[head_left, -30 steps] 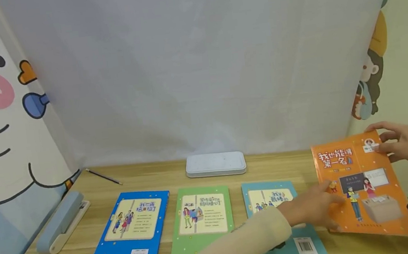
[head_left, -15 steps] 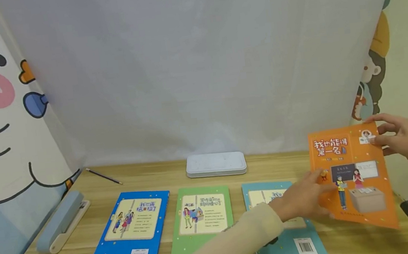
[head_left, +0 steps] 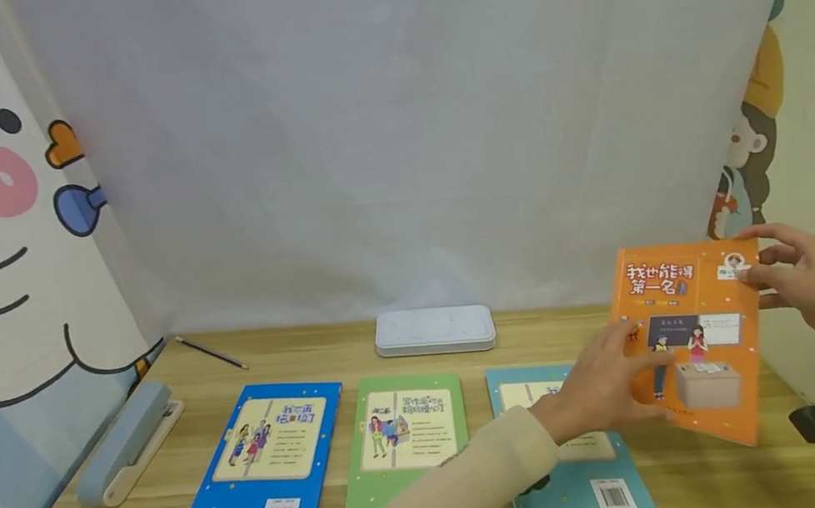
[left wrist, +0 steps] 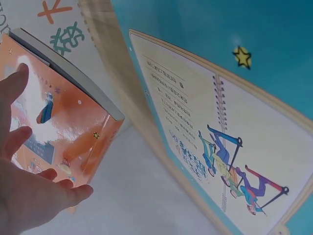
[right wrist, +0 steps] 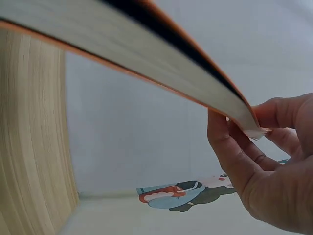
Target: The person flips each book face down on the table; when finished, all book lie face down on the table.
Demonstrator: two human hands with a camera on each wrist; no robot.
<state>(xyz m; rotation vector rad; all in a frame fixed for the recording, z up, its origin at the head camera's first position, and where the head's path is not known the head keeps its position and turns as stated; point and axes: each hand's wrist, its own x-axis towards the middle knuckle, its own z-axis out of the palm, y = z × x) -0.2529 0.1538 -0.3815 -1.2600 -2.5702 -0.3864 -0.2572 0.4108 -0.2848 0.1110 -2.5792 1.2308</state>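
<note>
An orange book (head_left: 691, 289), front cover facing me, is held up off the table at the right in the head view. My right hand (head_left: 813, 275) grips its upper right corner; the right wrist view shows the thumb and fingers pinching the edge of the pages (right wrist: 195, 73). Over the lower left of the cover lies my left hand (head_left: 604, 387), fingers spread and loosely extended. Whether they all touch the cover, I cannot tell. Below the left forearm is a teal book (head_left: 583, 502), lying flat and partly covered by it.
A blue book (head_left: 251, 473) and a green book (head_left: 385, 386) lie back cover up to the left of the teal one. A stapler (head_left: 124, 450), a pencil (head_left: 211, 352) and a pale tin case (head_left: 435, 330) are along the left and back of the table.
The orange book has risen and shifted slightly left, away from the table, turning more upright. Both hands have moved up with it; the right grip stays at the same corner.
</note>
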